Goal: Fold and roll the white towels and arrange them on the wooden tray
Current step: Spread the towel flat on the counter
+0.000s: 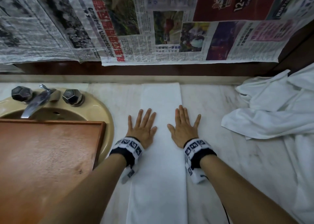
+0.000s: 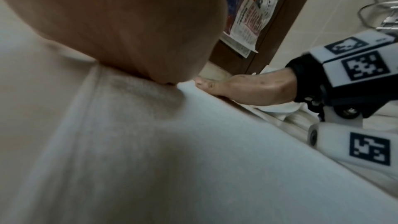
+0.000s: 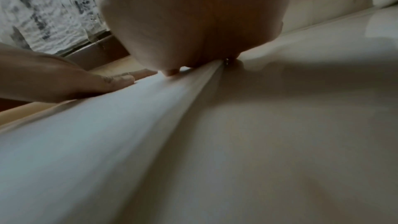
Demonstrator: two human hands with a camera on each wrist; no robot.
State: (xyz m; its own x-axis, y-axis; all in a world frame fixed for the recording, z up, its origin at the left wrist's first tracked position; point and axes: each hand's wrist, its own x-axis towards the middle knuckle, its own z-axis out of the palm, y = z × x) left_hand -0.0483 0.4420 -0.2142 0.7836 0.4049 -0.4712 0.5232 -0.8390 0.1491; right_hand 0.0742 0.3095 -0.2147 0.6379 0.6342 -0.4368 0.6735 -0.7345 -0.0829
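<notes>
1. Pressing flat, I lay my left hand (image 1: 142, 127) and right hand (image 1: 184, 127) on the folded white towel (image 1: 161, 164), each grip spread, clamping nothing.
2. Towel strip lies lengthwise on the marble worktop (image 1: 237, 164); wooden tray (image 1: 42, 155) rests over the sink (image 1: 102, 115); unfolded towels (image 1: 271, 115) heaped right.

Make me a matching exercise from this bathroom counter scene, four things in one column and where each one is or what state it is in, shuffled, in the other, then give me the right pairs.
Column one:
1. wooden tray
2. folded white towel
3. heap of unfolded white towels
4. left hand

Column two:
A. piled loosely at the right end of the counter
B. lying across the beige sink, nothing on it
C. fingers spread flat, pressing the left edge of a long strip
D. a long narrow strip lying flat between both hands

Pairs: 1-B, 2-D, 3-A, 4-C
</notes>
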